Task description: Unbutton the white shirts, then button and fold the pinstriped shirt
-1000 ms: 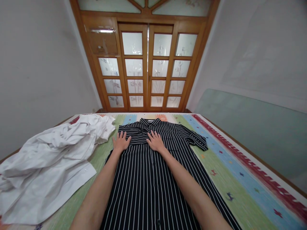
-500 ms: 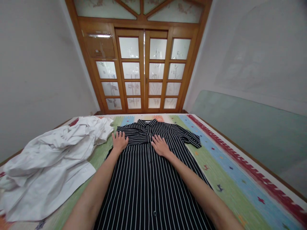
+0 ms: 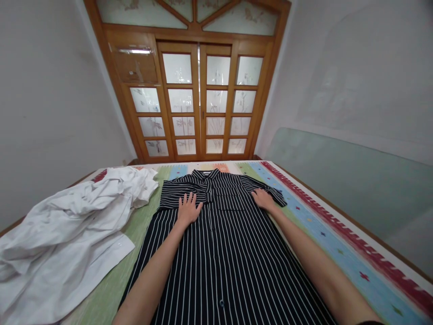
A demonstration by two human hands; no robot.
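A black shirt with white stripes (image 3: 216, 243) lies front up, its collar toward the doors. Its left-side sleeve is folded inward across the chest, while the right-side sleeve points outward. My left hand (image 3: 189, 209) rests on the shirt just below the folded sleeve, fingers spread. Near the base of the outstretched sleeve, my right hand (image 3: 263, 199) lies on the fabric with its fingers extended. Neither hand grips anything.
A crumpled white garment (image 3: 84, 225) lies at the left on the patterned bedding (image 3: 304, 216). Beyond stand wooden doors with glass panes (image 3: 199, 104). A pale green panel (image 3: 338, 176) leans along the right wall.
My right hand has moved right, from the middle of the chest to the outstretched sleeve. My left hand has shifted right off the folded sleeve's edge. The folded sleeve looks flatter and wider.
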